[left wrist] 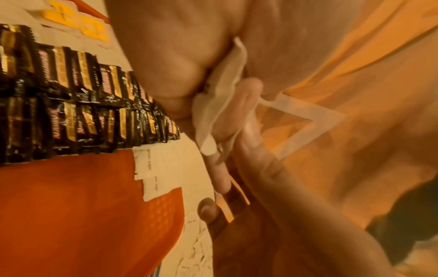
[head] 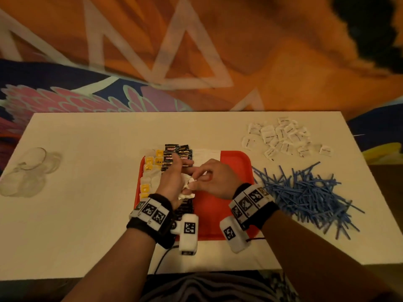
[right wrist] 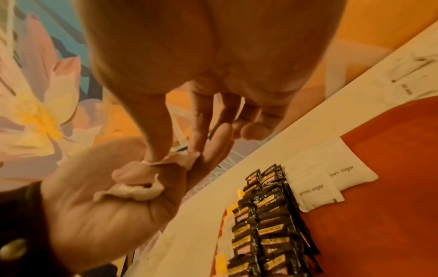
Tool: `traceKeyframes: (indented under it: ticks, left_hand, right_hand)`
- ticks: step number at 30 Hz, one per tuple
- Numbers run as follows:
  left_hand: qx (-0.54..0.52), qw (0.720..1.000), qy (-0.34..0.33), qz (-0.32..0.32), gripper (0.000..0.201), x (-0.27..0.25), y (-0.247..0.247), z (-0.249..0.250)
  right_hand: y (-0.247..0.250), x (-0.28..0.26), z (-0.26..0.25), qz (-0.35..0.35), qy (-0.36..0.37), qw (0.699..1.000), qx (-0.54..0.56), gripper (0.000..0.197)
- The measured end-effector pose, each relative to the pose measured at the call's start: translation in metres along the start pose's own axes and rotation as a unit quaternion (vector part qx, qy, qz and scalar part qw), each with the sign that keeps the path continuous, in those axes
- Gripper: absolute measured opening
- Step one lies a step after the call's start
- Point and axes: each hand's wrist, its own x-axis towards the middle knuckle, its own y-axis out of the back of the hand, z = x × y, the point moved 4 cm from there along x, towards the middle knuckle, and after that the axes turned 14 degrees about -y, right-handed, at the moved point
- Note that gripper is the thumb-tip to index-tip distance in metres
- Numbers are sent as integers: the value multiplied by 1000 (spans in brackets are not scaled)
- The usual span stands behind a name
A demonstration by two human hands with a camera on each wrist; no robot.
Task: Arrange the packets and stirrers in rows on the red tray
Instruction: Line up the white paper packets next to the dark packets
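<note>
While my left hand (head: 172,182) cups a small stack of white packets (head: 188,185) in its curled fingers, my right hand (head: 214,179) pinches the top packet of that stack between thumb and forefinger, so both hands are closed on the same bundle above the red tray (head: 235,162). The brown-sugar row (right wrist: 331,180) already begun lies just beyond my fingertips, at the far edge of the tray, directly next to the black packets (head: 177,153). I judge the coming move to be a short reach forward with my right hand, which is the nearer one to the open red surface on its own side.

The held packets look thin, soft and slightly crumpled (their printing cannot be read from here). The laid ones are flat white rectangles marked "brown sugar", overlapping one another, long axis across the tray as far as I can tell.

Further supply lies out past my right hand on the worktop (head: 87,138): loose white packets (head: 283,138) far off and blue stirrers (head: 305,192) nearer, just beside the tray.
</note>
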Motion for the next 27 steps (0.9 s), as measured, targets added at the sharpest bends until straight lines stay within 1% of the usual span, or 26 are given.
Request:
traceKeyframes:
  ticks: [2, 4, 6, 7, 9, 11, 12, 14, 16, 17, 18, 20, 21, 23, 27]
  left_hand:
    - [4, 1000, 2, -17, 61, -1, -5, 2]
    - [21, 999, 4, -41, 58, -2, -10, 2]
    - [39, 997, -4, -67, 54, -2, -15, 3]
    - [44, 996, -11, -80, 50, -3, -17, 4]
    - [62, 992, -33, -106, 43, -3, -20, 6]
    - [83, 988, -56, -121, 38, -5, -21, 8]
    - [83, 988, -59, -119, 37, -5, -21, 9]
    - [73, 992, -50, -93, 38, -6, -19, 10]
    - [90, 991, -48, -83, 44, -8, -17, 11]
    - [114, 987, -61, -90, 46, -10, -17, 13]
    - [144, 981, -84, -97, 43, -11, -17, 15]
    - [179, 972, -121, -95, 29, -13, -19, 19]
    - [172, 973, -125, -85, 21, -13, -19, 20]
    - [134, 983, -110, -59, 13, -11, -19, 19]
    - [64, 994, -85, -31, 8, -9, -19, 13]
  right_hand:
    - [6, -8, -1, 7, 0, 1000, 7, 15]
    - [11, -14, -2, 12, -6, 1000, 21, 7]
    - [14, -16, -1, 22, -17, 999, 30, 24]
    - [16, -17, -1, 35, -24, 998, 36, 29]
    - [21, -19, -1, 66, -28, 996, 54, 29]
    - [28, -21, 0, 102, -28, 990, 91, 22]
    - [32, -22, 0, 116, -27, 987, 110, 18]
    - [40, -24, 1, 140, -26, 982, 126, 14]
    - [45, -27, -1, 148, -23, 982, 113, 10]
    - [47, -28, -1, 146, -22, 984, 97, 8]
    - [47, -28, -3, 143, -19, 986, 80, 8]
    - [45, -29, -3, 143, -14, 988, 63, 7]
    - [45, -29, -3, 151, -14, 986, 68, 7]
    - [45, -30, 1, 165, -26, 980, 106, 7]
    - [39, -28, 7, 157, -54, 962, 215, 8]
